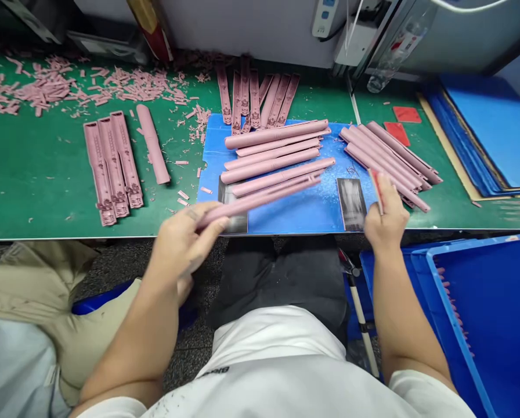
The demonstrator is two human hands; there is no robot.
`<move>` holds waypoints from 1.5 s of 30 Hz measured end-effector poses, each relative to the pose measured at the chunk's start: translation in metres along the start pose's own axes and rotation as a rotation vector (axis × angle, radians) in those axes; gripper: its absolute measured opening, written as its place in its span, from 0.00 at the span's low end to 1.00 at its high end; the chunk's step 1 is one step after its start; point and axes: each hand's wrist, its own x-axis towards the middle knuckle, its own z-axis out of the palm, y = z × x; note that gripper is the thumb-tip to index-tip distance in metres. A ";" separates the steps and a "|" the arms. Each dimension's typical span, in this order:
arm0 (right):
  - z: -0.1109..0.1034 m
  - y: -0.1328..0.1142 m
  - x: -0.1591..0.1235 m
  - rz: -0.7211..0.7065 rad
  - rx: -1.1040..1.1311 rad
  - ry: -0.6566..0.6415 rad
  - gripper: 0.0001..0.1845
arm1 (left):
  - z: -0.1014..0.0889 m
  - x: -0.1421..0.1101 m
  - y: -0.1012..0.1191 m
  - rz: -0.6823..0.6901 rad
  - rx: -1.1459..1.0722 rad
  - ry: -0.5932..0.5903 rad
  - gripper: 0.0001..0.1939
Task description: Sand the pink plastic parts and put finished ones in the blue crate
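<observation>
My left hand [179, 241] is closed around the near end of a long pink plastic part [264, 197], which stretches up and right over the blue mat [295, 212]. My right hand [388, 215] grips a small red-handled tool [376, 187] upright at the mat's right edge. A row of pink rounded shells [273, 151] lies on the mat just beyond the held part. More pink shells [388, 154] lie in a slanted stack right of the mat.
Flat pink ribbed parts [112, 162] lie at the left on the green table [42, 174], others [255, 96] at the back. Pink scrap bits [68, 84] litter the far left. A blue bin [495, 313] stands at my lower right, blue sheets [490, 128] at the far right.
</observation>
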 end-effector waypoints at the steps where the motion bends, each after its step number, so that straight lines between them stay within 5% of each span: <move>1: 0.002 0.014 -0.001 0.066 0.024 0.046 0.41 | -0.003 0.016 -0.006 -0.002 -0.007 0.030 0.18; 6: 0.020 0.047 -0.004 0.248 0.201 0.166 0.36 | 0.007 0.106 -0.039 0.100 0.067 0.011 0.29; 9: 0.022 0.046 -0.007 0.239 0.242 0.163 0.34 | 0.025 0.131 -0.040 0.167 0.266 -0.004 0.28; 12: 0.020 0.044 -0.009 0.243 0.216 0.138 0.34 | 0.047 0.129 -0.012 0.250 0.428 -0.007 0.22; 16: 0.020 0.044 -0.011 0.276 0.203 0.143 0.35 | 0.084 0.122 0.035 0.324 0.523 -0.238 0.19; 19: 0.020 0.042 -0.011 0.295 0.204 0.148 0.35 | 0.103 0.125 0.047 0.284 0.573 -0.332 0.20; 24: 0.020 0.037 -0.012 0.243 0.182 0.144 0.36 | 0.091 0.121 0.040 0.295 0.552 -0.370 0.22; 28: 0.019 0.033 -0.011 0.233 0.183 0.121 0.36 | 0.087 0.135 0.060 0.397 0.458 -0.318 0.26; 31: 0.015 0.030 -0.011 0.259 0.188 0.080 0.36 | 0.131 0.183 0.096 0.524 0.322 -0.303 0.24; 36: 0.011 0.030 -0.013 0.247 0.255 0.095 0.37 | 0.250 0.280 0.150 0.680 0.323 -0.470 0.22; 38: 0.013 0.032 -0.012 0.249 0.276 0.116 0.37 | 0.273 0.299 0.164 0.705 0.389 -0.525 0.21; 41: 0.012 0.029 -0.013 0.246 0.313 0.192 0.35 | 0.263 0.297 0.183 0.769 0.478 -0.579 0.19; 45: -0.019 0.008 -0.033 0.202 0.410 0.228 0.30 | 0.182 0.240 0.191 0.699 0.476 -0.615 0.15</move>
